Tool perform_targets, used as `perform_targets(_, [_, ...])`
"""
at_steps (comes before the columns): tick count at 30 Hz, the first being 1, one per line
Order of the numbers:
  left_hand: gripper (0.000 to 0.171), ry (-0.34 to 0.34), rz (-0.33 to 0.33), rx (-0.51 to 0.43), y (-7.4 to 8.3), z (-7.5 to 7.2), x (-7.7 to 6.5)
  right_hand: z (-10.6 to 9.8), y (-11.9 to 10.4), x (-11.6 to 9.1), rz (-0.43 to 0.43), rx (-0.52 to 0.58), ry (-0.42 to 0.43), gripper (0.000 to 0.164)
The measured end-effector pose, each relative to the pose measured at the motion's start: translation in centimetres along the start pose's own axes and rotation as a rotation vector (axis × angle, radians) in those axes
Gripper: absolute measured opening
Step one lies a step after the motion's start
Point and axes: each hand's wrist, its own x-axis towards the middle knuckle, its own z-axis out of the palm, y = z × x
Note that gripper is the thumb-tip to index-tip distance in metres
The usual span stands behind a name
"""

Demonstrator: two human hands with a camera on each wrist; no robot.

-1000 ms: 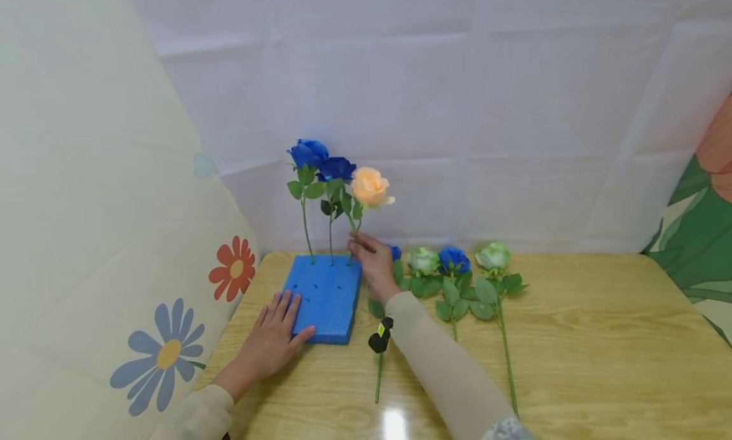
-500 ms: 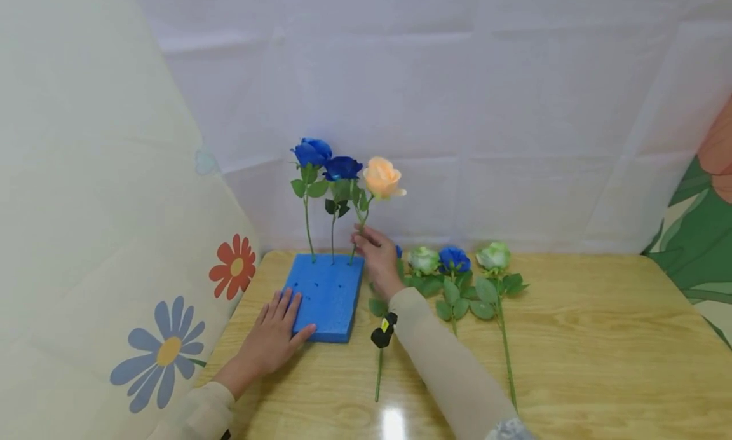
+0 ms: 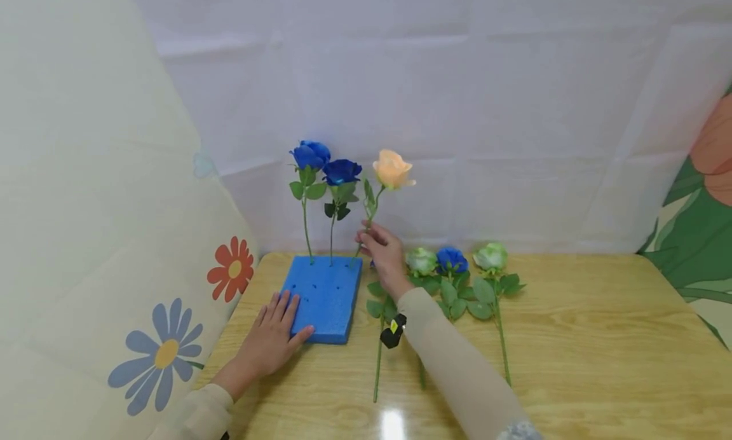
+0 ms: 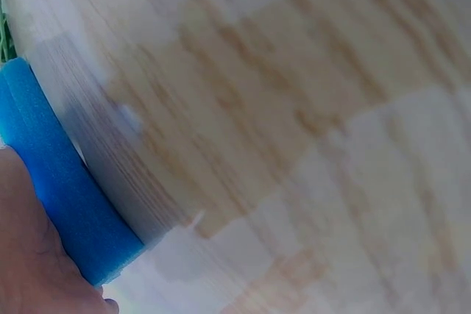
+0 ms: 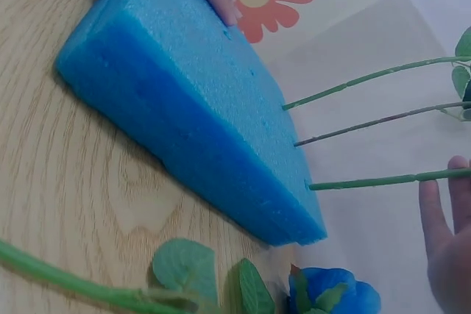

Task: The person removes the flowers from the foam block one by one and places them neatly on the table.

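Observation:
My right hand (image 3: 384, 252) pinches the stem of a peach rose (image 3: 392, 169), whose lower end stands in the back right corner of a blue foam block (image 3: 320, 306). That stem (image 5: 375, 181) enters a hole in the foam in the right wrist view, and the rose leans to the right. Two blue roses (image 3: 311, 154) stand upright along the block's back edge, left of the peach one. My left hand (image 3: 271, 338) rests with spread fingers on the block's front left part. In the left wrist view only part of that hand (image 4: 33, 248) shows beside the foam.
Right of the block lie green-white roses (image 3: 490, 257) and a blue rose (image 3: 452, 260) on the wooden table (image 3: 600, 338). Another blue rose (image 5: 342, 292) lies close beside the block, partly hidden by my right arm. A pale cloth wall (image 3: 515, 109) rises behind the table.
My right hand has shifted right and slightly up along with the peach rose's stem. The bloom has moved right and up, away from the blue roses. My left hand stays put.

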Motion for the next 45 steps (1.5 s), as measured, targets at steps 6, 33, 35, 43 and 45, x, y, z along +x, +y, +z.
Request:
perform_targets(6, [0.090,0.001,-0.001,0.000,0.0,0.2,-0.1,-0.8,-0.4,-0.4,-0.033,-0.009,-0.011,0.040])
perform_targets(33, [0.091,0.002,-0.008,-0.015,-0.2,0.4,0.0,-6.7,-4.2,-4.8,0.001,-0.158,-0.107,0.046])
perform_targets(35, [0.091,0.003,-0.008,-0.015,-0.2,0.4,0.0,-7.1,-4.4,-5.1,0.009,-0.162,-0.110,0.046])
perform_targets(43, [0.091,0.006,0.002,-0.013,-0.1,0.4,0.0,-8.7,-5.6,-6.2,0.069,-0.190,-0.114,0.052])
perform_targets(45, [0.090,0.007,0.004,-0.011,-0.1,0.5,0.1,-9.2,-5.9,-6.5,0.081,-0.195,-0.118,0.053])
